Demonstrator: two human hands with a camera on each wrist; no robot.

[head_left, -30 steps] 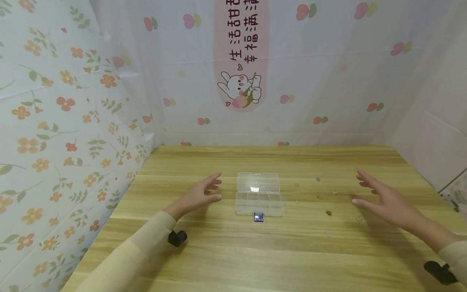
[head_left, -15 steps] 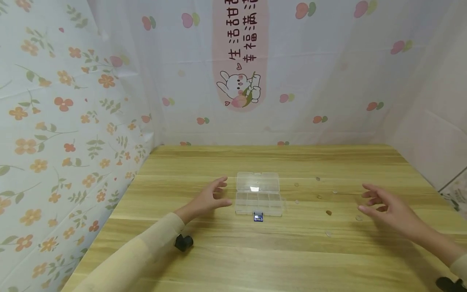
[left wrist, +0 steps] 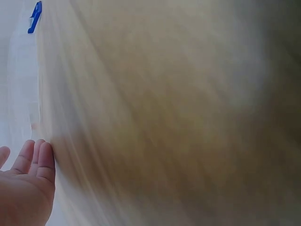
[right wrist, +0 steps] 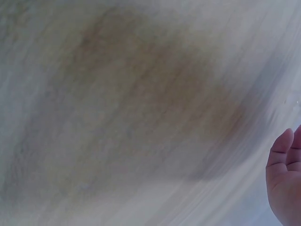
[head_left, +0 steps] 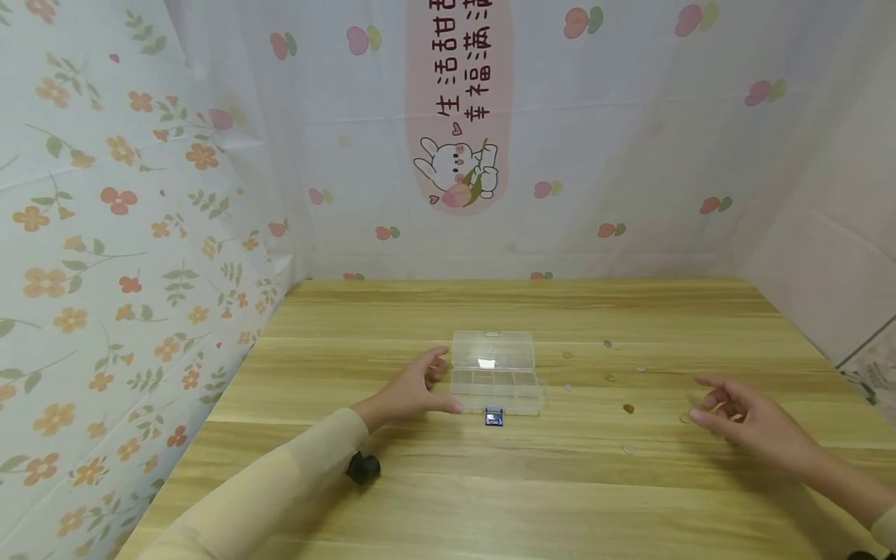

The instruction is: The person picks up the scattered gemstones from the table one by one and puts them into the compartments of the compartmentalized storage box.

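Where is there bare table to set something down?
Free: the table in front of the clear box, right of the left sleeve; the strip between the open lid and patterned cloth. Crowded: right of the box, small pieces scattered towards the right hand; the box's left end, by the left hand.

On the pink panel (head_left: 460, 97) of the far cloth (head_left: 616, 155), Chinese characters (head_left: 477, 76) are printed. Upward, 生活甜 is read at left, 幸福满 at right; the topmost are cut off.
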